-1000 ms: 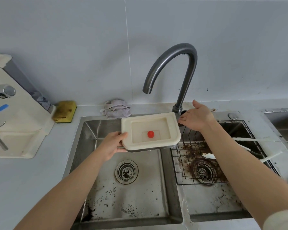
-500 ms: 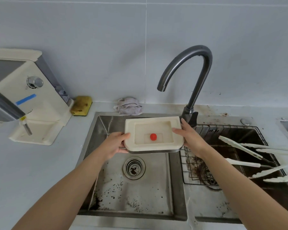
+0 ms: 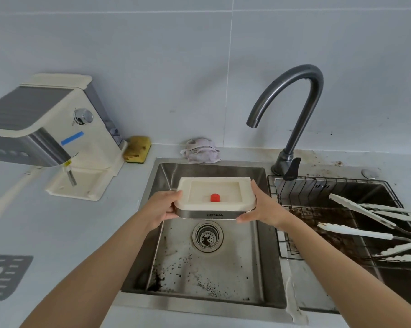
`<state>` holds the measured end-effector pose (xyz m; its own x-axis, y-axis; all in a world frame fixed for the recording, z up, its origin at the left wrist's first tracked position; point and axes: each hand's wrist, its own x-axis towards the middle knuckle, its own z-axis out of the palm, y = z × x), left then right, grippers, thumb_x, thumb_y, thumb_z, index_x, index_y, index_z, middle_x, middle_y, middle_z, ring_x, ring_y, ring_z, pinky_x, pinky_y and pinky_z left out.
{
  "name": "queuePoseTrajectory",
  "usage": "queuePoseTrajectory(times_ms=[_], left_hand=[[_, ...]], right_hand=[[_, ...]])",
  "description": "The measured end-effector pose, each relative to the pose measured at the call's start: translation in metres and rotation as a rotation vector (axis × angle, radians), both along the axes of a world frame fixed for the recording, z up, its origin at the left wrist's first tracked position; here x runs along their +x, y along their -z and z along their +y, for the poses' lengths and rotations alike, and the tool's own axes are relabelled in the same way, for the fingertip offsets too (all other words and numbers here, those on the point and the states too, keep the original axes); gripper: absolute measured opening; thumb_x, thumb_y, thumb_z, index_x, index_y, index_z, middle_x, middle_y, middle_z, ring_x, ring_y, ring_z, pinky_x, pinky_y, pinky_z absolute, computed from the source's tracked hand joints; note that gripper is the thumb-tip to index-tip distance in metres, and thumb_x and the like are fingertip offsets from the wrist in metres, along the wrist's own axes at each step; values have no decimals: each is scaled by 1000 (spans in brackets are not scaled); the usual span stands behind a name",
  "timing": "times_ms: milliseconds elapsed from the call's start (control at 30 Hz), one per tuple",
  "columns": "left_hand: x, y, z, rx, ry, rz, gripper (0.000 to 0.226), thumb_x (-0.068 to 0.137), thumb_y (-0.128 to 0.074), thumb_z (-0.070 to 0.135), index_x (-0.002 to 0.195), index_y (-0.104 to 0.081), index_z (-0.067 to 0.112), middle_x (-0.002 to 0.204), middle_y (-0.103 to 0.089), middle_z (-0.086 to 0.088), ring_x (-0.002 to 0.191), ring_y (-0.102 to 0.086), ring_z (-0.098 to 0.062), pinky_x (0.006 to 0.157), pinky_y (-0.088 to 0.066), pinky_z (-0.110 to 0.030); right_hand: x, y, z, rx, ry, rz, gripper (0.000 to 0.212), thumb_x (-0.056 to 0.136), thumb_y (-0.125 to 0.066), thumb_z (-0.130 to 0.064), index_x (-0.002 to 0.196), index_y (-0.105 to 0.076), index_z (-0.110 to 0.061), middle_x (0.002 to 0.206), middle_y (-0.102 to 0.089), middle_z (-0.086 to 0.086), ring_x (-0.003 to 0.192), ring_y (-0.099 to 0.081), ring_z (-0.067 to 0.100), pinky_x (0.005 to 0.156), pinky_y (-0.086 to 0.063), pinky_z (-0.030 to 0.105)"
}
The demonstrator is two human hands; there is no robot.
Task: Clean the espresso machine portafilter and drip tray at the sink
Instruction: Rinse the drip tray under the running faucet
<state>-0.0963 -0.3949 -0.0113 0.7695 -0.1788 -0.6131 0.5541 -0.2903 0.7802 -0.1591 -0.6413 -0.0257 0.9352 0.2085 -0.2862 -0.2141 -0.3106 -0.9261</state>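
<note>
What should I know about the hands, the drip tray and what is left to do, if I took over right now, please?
Left hand and right hand: each grips one end of the drip tray, level above the left sink basin.
Faucet: no water is running.
Grate: off the tray, on the counter at the left.
Portafilter: not identifiable.
Done: tray brought to the sink.
Left: rinse the tray, clean the portafilter.

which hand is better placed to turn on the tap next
Right. The right hand grips the drip tray on the side nearest the faucet lever, which sits just behind it. The left hand is on the far side and could probably steady the tray.
</note>
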Motion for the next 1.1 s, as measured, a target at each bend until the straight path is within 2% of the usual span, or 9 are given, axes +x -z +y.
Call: queuePoseTrajectory(times_ms=[133, 267, 467, 533, 633, 733, 867, 967, 1100], left_hand=[[-5, -4, 10, -27, 79, 11, 46, 93, -52, 20, 135, -43, 4, 114, -58, -4, 106, -54, -18, 98, -41, -33], [-6, 1, 19, 7, 173, -10, 57, 86, -62, 10, 138, -40, 5, 123, -55, -2, 112, -50, -15, 106, -37, -34], [-2, 9, 24, 60, 260, -46, 66, 74, -72, 1, 133, -46, 11, 118, -59, -1, 115, -53, -18, 95, -41, -26], [0, 10, 22, 55, 253, -65, 61, 76, -71, 2, 131, -47, 12, 111, -61, 3, 111, -54, -16, 95, -40, -26], [4, 9, 19, 67, 252, -104, 51, 82, -68, 15, 129, -49, 14, 111, -59, 6, 110, -53, -14, 99, -37, -26], [10, 7, 13, 88, 266, -132, 51, 84, -64, 33, 130, -50, 16, 119, -58, 5, 113, -52, -12, 96, -35, -25], [18, 1, 1, 183, 207, -223, 45, 86, -57, 46, 120, -55, 16, 110, -57, 1, 104, -50, -15, 93, -36, -28], [25, -5, -8, 327, 153, -318, 39, 85, -54, 52, 99, -56, 16, 101, -56, -2, 98, -52, -19, 84, -36, -29], [38, -9, -15, 536, 177, -397, 72, 80, -48, 66, 107, -61, 0, 105, -62, -14, 101, -58, -27, 74, -39, -29]], right_hand=[[2, 7, 8, -22, 42, 36, 87, 61, -79, -5, 132, -32, -20, 119, -46, -6, 111, -47, 11, 76, -49, 16], [3, 5, 15, -23, 50, 82, 79, 65, -78, -4, 130, -36, -20, 115, -51, -8, 101, -50, 2, 69, -48, 13], [3, 10, 14, 7, 96, 180, 52, 77, -69, -1, 119, -45, -20, 98, -57, -13, 88, -55, 2, 64, -46, 9], [2, 13, 13, 20, 128, 222, 40, 79, -69, -7, 114, -52, -15, 96, -60, -8, 89, -56, 9, 69, -45, 12], [2, 17, 10, 79, 194, 298, 31, 82, -67, -19, 112, -57, -18, 105, -61, -2, 97, -53, 12, 94, -42, 27], [5, 19, 8, 146, 253, 370, 13, 86, -61, -30, 96, -62, -22, 96, -55, -2, 91, -48, 13, 88, -40, 27], [7, 17, 11, 194, 289, 453, 29, 86, -52, -45, 90, -61, -18, 86, -53, 3, 80, -47, 16, 77, -40, 26], [10, 17, 15, 241, 335, 495, 40, 86, -48, -50, 98, -56, -14, 93, -59, 7, 89, -55, 22, 91, -40, 33], [14, 15, 19, 251, 397, 551, 44, 87, -44, -55, 98, -56, -14, 105, -60, 15, 106, -55, 32, 104, -37, 43]])
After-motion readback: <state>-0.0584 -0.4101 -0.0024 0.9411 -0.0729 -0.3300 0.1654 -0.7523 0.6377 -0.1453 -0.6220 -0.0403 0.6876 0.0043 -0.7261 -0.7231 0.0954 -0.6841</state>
